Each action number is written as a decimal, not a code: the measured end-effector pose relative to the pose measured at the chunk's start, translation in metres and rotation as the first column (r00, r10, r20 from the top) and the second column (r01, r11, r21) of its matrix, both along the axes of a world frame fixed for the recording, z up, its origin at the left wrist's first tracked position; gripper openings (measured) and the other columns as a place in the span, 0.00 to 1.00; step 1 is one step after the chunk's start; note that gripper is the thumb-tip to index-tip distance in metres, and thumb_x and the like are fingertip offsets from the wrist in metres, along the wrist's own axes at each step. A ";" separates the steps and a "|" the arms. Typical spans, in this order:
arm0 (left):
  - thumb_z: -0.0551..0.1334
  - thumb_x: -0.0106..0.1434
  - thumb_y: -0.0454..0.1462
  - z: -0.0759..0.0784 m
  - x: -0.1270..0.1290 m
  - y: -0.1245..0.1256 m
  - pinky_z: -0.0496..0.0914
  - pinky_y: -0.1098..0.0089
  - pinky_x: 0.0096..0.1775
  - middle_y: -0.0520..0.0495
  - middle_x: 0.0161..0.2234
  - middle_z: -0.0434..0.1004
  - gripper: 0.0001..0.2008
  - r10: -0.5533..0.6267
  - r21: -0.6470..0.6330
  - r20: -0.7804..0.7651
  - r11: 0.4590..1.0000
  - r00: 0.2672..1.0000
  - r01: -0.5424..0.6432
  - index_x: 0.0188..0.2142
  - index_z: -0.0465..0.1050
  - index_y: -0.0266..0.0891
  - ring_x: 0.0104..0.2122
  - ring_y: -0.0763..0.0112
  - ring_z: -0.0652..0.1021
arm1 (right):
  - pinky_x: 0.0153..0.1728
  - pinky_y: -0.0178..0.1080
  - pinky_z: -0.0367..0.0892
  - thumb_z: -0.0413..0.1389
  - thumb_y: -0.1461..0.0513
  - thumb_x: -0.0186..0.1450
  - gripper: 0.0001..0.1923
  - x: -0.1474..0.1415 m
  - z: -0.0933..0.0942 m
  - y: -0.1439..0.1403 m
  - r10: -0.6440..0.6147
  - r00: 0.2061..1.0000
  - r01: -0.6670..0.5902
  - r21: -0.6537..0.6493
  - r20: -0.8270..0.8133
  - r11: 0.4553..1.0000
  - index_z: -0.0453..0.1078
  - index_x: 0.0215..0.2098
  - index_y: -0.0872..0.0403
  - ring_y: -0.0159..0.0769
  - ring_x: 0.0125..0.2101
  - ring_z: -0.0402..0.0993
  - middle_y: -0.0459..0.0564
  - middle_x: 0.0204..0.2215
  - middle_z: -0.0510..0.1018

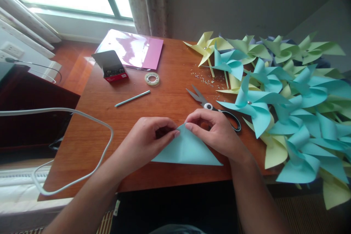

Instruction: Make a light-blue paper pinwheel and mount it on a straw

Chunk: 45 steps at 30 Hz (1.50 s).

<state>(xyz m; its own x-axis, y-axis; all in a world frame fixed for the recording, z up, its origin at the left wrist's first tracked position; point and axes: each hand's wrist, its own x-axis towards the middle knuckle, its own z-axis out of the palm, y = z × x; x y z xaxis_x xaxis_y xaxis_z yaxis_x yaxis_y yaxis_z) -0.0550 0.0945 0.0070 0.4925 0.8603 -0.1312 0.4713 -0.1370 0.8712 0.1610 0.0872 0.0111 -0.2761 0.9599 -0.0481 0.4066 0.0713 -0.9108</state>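
A light blue sheet of paper (186, 150), folded into a triangle, lies near the front edge of the table with its peak pointing away from me. My left hand (149, 135) pinches the paper on the left side of the peak, thumb on top. On the right side of that peak, my right hand (214, 128) pinches it as well, thumb and fingers close to the tip. Just beyond my right hand lie open scissors (208, 106) with black handles, partly hidden by the hand. A thin pale blue stick (132, 98) rests farther off to the left.
Blue, yellow and green paper pinwheels (253, 104) are heaped along the right side. Tiny beads (205, 79) are scattered beside them. Farther back are a tape roll (152, 79), an open red box (116, 76) and a pink pack (153, 53). A white cable (105, 146) loops at left.
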 end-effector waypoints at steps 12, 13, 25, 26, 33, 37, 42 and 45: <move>0.60 0.70 0.41 0.015 0.004 -0.015 0.72 0.64 0.43 0.42 0.47 0.81 0.13 0.110 0.385 -0.250 0.923 0.962 -0.005 0.48 0.76 0.37 0.43 0.60 0.80 | 0.32 0.33 0.69 0.60 0.66 0.67 0.05 -0.008 -0.006 0.004 -0.032 0.996 0.021 0.120 0.084 0.992 0.77 0.34 0.53 0.33 0.34 0.77 0.45 0.32 0.82; 0.59 0.70 0.40 0.019 0.006 -0.024 0.72 0.61 0.45 0.40 0.49 0.80 0.14 0.149 0.494 -0.298 0.870 0.943 0.018 0.50 0.76 0.36 0.45 0.57 0.79 | 0.32 0.33 0.69 0.60 0.67 0.66 0.05 -0.010 -0.007 0.005 -0.033 0.995 0.021 0.134 0.091 0.991 0.77 0.34 0.53 0.33 0.33 0.77 0.45 0.32 0.82; 0.49 0.73 0.36 0.000 0.022 -0.095 0.64 0.54 0.60 0.31 0.62 0.72 0.23 0.112 0.625 -0.626 0.665 0.772 0.410 0.59 0.71 0.23 0.61 0.50 0.74 | 0.34 0.36 0.67 0.59 0.68 0.66 0.06 -0.024 -0.024 0.016 -0.057 0.960 -0.028 0.295 0.275 0.955 0.76 0.32 0.55 0.35 0.31 0.76 0.48 0.31 0.82; 0.49 0.73 0.36 -0.001 0.021 -0.095 0.64 0.54 0.61 0.31 0.62 0.71 0.23 0.112 0.622 -0.629 0.666 0.769 0.411 0.60 0.70 0.23 0.61 0.50 0.73 | 0.34 0.36 0.67 0.59 0.68 0.66 0.06 -0.024 -0.025 0.016 -0.058 0.957 -0.031 0.299 0.283 0.954 0.76 0.32 0.55 0.35 0.31 0.76 0.48 0.30 0.82; 0.50 0.72 0.36 -0.008 0.020 -0.093 0.65 0.54 0.61 0.30 0.63 0.70 0.24 0.103 0.614 -0.632 0.672 0.768 0.415 0.60 0.70 0.22 0.61 0.49 0.73 | 0.34 0.36 0.66 0.59 0.69 0.66 0.06 -0.025 -0.026 0.017 -0.053 0.950 -0.047 0.307 0.309 0.950 0.75 0.32 0.55 0.35 0.31 0.75 0.47 0.30 0.81; 0.51 0.71 0.35 -0.012 0.019 -0.092 0.67 0.55 0.60 0.31 0.63 0.70 0.23 0.108 0.612 -0.627 0.681 0.771 0.402 0.60 0.71 0.23 0.61 0.49 0.74 | 0.33 0.36 0.66 0.59 0.68 0.66 0.06 -0.025 -0.026 0.016 -0.047 0.948 -0.054 0.305 0.315 0.951 0.75 0.32 0.55 0.35 0.31 0.75 0.47 0.30 0.80; 0.51 0.72 0.35 -0.014 0.020 -0.093 0.68 0.55 0.60 0.30 0.62 0.71 0.23 0.113 0.623 -0.624 0.670 0.773 0.404 0.59 0.72 0.23 0.60 0.49 0.74 | 0.35 0.37 0.67 0.59 0.69 0.66 0.06 -0.026 -0.026 0.015 -0.049 0.945 -0.056 0.307 0.325 0.950 0.75 0.32 0.54 0.35 0.31 0.75 0.47 0.30 0.81; 0.51 0.73 0.35 -0.015 0.021 -0.093 0.68 0.54 0.60 0.29 0.62 0.70 0.22 0.120 0.630 -0.625 0.662 0.772 0.407 0.59 0.72 0.22 0.60 0.48 0.74 | 0.36 0.37 0.67 0.59 0.69 0.66 0.07 -0.027 -0.027 0.015 -0.062 0.941 -0.053 0.324 0.334 0.945 0.75 0.32 0.54 0.36 0.33 0.76 0.47 0.31 0.81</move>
